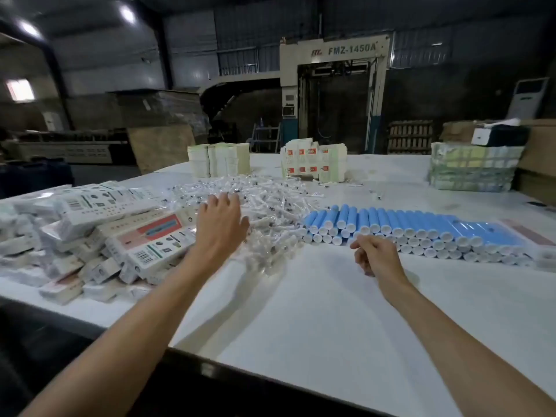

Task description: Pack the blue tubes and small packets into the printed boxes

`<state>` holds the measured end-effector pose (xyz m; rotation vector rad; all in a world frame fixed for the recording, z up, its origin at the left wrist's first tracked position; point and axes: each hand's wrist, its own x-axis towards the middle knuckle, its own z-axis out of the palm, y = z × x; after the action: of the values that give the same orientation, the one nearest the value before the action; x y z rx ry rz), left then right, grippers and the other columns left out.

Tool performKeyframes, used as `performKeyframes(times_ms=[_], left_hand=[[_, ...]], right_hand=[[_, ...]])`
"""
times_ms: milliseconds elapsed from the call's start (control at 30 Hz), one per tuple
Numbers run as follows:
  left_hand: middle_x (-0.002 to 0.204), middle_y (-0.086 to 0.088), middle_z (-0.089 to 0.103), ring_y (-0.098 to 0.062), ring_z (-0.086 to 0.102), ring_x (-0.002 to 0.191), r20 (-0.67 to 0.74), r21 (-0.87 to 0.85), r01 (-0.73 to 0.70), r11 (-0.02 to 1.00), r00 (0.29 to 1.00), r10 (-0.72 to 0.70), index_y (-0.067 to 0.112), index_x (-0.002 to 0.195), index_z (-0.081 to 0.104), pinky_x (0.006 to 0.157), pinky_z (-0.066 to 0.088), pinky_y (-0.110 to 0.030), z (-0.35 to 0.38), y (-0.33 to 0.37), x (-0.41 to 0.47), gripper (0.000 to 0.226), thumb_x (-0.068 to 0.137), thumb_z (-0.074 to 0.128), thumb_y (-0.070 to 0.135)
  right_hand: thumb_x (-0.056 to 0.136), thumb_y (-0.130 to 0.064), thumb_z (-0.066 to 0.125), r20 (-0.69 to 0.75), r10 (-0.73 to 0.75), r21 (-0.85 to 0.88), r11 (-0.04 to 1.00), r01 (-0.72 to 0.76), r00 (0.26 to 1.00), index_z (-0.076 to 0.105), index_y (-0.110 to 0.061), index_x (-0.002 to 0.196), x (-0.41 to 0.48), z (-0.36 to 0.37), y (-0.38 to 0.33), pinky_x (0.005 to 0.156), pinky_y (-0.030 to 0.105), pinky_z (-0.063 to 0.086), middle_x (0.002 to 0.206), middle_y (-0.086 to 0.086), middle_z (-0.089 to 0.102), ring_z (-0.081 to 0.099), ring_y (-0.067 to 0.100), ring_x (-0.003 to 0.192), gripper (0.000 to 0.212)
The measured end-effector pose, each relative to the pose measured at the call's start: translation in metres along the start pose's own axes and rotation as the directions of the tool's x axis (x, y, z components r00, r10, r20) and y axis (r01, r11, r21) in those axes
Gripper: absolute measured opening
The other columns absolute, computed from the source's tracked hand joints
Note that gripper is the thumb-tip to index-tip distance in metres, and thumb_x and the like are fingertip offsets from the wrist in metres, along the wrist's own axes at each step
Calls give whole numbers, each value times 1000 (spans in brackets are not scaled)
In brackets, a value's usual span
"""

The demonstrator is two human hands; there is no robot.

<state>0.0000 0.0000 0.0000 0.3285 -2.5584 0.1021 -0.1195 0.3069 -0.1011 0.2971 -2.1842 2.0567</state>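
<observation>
Blue tubes [406,227] with white end caps lie stacked in tiers on the right side of a white worktable [301,320], their caps facing the near edge. To their left, at the centre of the table, spreads a loose heap of small clear packets [279,200]. Further left is a jumbled pile of printed boxes [120,233], white with barcodes and pink or green panels. A person's left hand [222,218] reaches over the near-left part of the packet heap, palm down, its fingers relaxed and spread, gripping nothing that can be seen. The right hand [376,255] hovers over bare table just in front of the left end of the tube stack. Its fingers are loosely curled, forefinger and thumb pointing toward the caps, and nothing is visible in its grasp. Along the far edge stand two stacks of flat box blanks [218,159] and, at far right, a wrapped bundle [474,167]. Behind the table, in a dim factory hall, stands a machine [334,94] marked FMZ-1450A.
</observation>
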Motion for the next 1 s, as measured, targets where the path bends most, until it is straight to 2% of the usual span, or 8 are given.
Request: performKeyframes(times_ms=[133, 233, 433, 567, 667, 800, 900, 1000], left_hand=[[149, -23, 53, -41, 49, 139, 98, 207, 180, 962, 974, -204, 1, 144, 52, 119, 40, -56, -7, -62, -4, 84, 103, 40, 74], [149, -19, 52, -38, 45, 140, 177, 298, 135, 945, 965, -194, 2, 142, 56, 119, 38, -51, 0, -81, -13, 100, 95, 32, 87], [136, -12, 55, -36, 47, 131, 135, 390, 54, 919, 984, -115, 9, 123, 71, 108, 42, -47, 7, -87, -17, 75, 100, 46, 76], [127, -11, 62, -31, 56, 118, 103, 296, 49, 954, 991, -83, 8, 120, 66, 97, 48, -40, -8, -82, -13, 69, 101, 48, 73], [103, -4, 73, -26, 70, 85, 148, -167, 36, 985, 989, -11, 12, 110, 62, 71, 58, -37, -34, -69, -7, 61, 99, 53, 72], [103, -1, 81, -24, 78, 89, 398, -838, 226, 497, 876, 273, 24, 125, 70, 83, 66, -42, -54, -30, -4, 63, 93, 56, 76], [112, -11, 81, -25, 79, 92, 502, -864, 436, 251, 766, 401, 18, 134, 65, 73, 63, -33, -40, 9, 0, 71, 90, 61, 73], [113, -16, 81, -28, 80, 90, 494, -856, 509, 88, 758, 425, 14, 133, 64, 74, 64, -34, -12, 49, 5, 71, 90, 57, 71]], right_hand=[[105, -34, 57, -9, 13, -6, 1000, -13, 1000, 73, -13, 86, -3, 2, -4, 43, 20, 40, 63, 2, 66, 51, 10, 48, 33], [105, -33, 58, -2, 15, -6, 1000, -15, 1000, 73, -13, 86, -4, 2, -5, 43, 20, 40, 63, 2, 67, 52, 10, 49, 31], [105, -32, 59, 19, 32, 14, 999, -32, 999, 73, -10, 86, -5, 2, -6, 44, 22, 39, 64, 4, 66, 50, 12, 49, 32], [106, -32, 58, 21, 26, 2, 1000, -26, 999, 73, -10, 86, -5, 3, -5, 46, 23, 40, 65, 5, 65, 50, 13, 48, 33], [107, -30, 56, 28, 21, -15, 1000, -20, 999, 72, -9, 87, -4, 4, -6, 45, 22, 41, 64, 4, 66, 51, 12, 48, 33], [107, -29, 56, 43, 17, -23, 1000, -16, 999, 72, -9, 88, -5, 4, -5, 46, 21, 41, 64, 4, 66, 51, 11, 49, 32], [107, -28, 57, 49, 31, -9, 999, -31, 998, 72, -8, 87, -5, 4, -6, 47, 23, 39, 64, 6, 65, 51, 13, 51, 32], [107, -27, 56, 36, 43, -23, 999, -43, 998, 72, -8, 87, -5, 4, -7, 48, 24, 41, 63, 6, 66, 53, 14, 52, 32]])
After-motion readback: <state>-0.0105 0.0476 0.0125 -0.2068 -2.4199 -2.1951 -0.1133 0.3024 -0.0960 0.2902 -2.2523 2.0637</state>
